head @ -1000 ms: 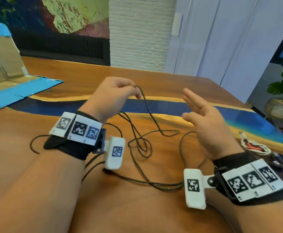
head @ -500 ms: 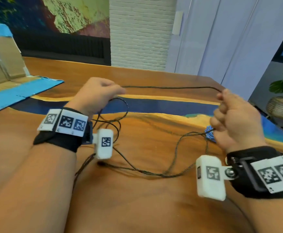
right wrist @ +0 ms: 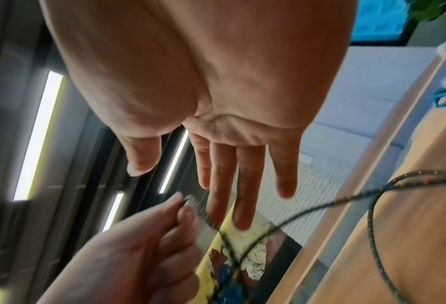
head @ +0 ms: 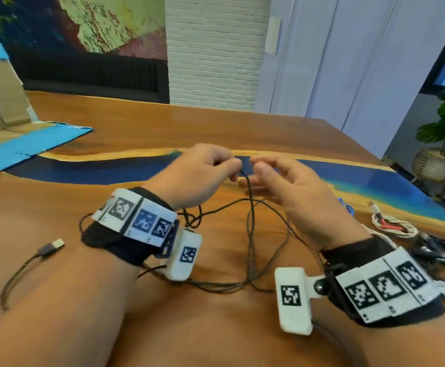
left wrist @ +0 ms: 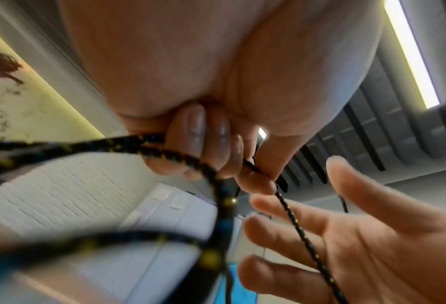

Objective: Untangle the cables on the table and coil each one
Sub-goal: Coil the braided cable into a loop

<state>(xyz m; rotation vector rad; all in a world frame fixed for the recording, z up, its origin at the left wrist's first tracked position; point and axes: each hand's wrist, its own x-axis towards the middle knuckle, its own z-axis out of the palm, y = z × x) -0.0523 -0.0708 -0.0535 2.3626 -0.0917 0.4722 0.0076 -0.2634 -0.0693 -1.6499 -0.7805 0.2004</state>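
The black braided cable (head: 250, 250) lies in loose loops on the wooden table (head: 242, 128) between the wrists, one strand rising. Beyond, the left hand (head: 200, 173) pinches that strand; the right hand (head: 290, 186) is beside it, fingers straight, holding nothing.

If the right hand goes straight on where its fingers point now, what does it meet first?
Probably the left hand, whose fingertips pinch the black braided cable right ahead of the open right hand. Depth is unclear; the hanging cable could come first.
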